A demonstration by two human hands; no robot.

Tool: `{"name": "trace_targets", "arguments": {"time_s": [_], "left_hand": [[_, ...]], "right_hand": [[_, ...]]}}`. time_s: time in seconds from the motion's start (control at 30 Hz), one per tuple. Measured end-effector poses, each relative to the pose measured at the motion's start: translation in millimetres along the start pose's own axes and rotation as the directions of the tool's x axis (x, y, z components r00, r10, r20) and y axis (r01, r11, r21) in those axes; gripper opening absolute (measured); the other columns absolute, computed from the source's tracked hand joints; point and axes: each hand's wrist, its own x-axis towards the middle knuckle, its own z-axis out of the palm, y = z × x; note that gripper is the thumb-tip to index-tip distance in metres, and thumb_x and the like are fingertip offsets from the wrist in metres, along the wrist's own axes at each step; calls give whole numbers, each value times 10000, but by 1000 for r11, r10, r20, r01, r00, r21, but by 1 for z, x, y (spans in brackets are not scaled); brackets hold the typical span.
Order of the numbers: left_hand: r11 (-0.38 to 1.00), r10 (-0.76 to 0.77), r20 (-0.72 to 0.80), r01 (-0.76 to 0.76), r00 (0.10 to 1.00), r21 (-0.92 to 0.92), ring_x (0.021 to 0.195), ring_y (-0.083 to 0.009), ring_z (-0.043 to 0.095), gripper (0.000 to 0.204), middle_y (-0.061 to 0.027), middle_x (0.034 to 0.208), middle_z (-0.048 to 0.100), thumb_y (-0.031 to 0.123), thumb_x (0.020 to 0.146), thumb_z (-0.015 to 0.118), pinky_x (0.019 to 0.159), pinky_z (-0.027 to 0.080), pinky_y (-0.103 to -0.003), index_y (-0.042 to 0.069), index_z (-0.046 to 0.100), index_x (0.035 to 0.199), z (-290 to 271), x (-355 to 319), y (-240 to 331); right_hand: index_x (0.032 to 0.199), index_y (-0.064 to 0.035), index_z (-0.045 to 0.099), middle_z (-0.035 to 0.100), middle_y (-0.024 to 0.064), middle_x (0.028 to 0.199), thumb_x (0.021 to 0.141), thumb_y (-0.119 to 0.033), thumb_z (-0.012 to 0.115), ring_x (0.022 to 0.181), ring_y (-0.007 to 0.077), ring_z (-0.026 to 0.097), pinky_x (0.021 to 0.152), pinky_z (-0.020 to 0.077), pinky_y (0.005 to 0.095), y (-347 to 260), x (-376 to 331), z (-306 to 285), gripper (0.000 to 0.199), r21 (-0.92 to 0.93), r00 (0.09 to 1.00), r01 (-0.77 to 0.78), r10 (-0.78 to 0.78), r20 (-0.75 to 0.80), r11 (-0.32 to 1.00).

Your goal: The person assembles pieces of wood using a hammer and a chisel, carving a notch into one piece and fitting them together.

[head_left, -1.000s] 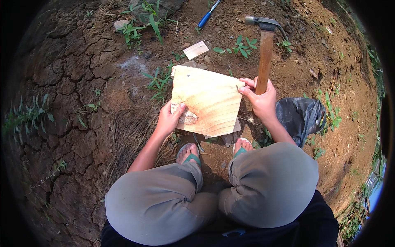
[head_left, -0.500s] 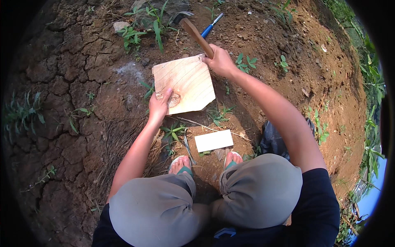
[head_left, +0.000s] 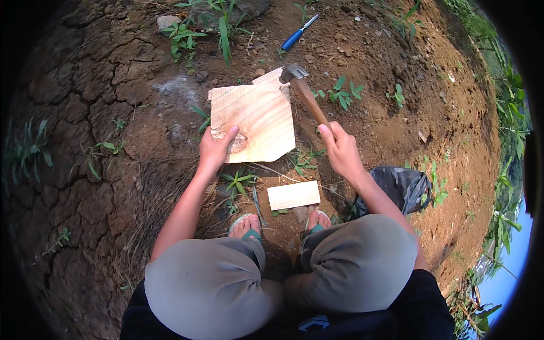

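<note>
My left hand [head_left: 215,148] grips a pale wooden board [head_left: 258,122] by its lower left edge, thumb on top beside a dark knot. The board has one cut-off corner. From behind its far right corner a smaller wooden piece [head_left: 268,76] sticks out; how the two are joined I cannot tell. My right hand [head_left: 343,152] is closed round the wooden handle of a claw hammer [head_left: 309,101]. The metal head is at that far right corner, over the end of the smaller piece; whether it touches is unclear.
A blue-handled chisel [head_left: 293,39] lies on the soil beyond the board. Nearer, a small pale wood block [head_left: 293,195] rests in front of my feet. A black plastic bag [head_left: 399,188] sits to the right. Weeds and a grey rock [head_left: 243,12] dot the cracked ground.
My right hand has come back toward me and to the right, bringing the hammer head down to the board's far right corner. The smaller wooden piece now shows. My left hand keeps its hold.
</note>
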Motion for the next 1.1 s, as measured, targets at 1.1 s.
{"name": "trace_targets", "arguments": {"time_s": [1.1], "left_hand": [[997, -2, 65, 7, 998, -81, 1055, -207, 694, 544, -160, 1177, 722, 314, 897, 799, 958, 513, -346, -43, 613, 1262, -7, 5, -5]], "right_hand": [[1044, -9, 528, 644, 318, 755, 1070, -386, 474, 793, 547, 627, 656, 474, 599, -38, -15, 19, 382, -121, 998, 54, -59, -38, 991]]}}
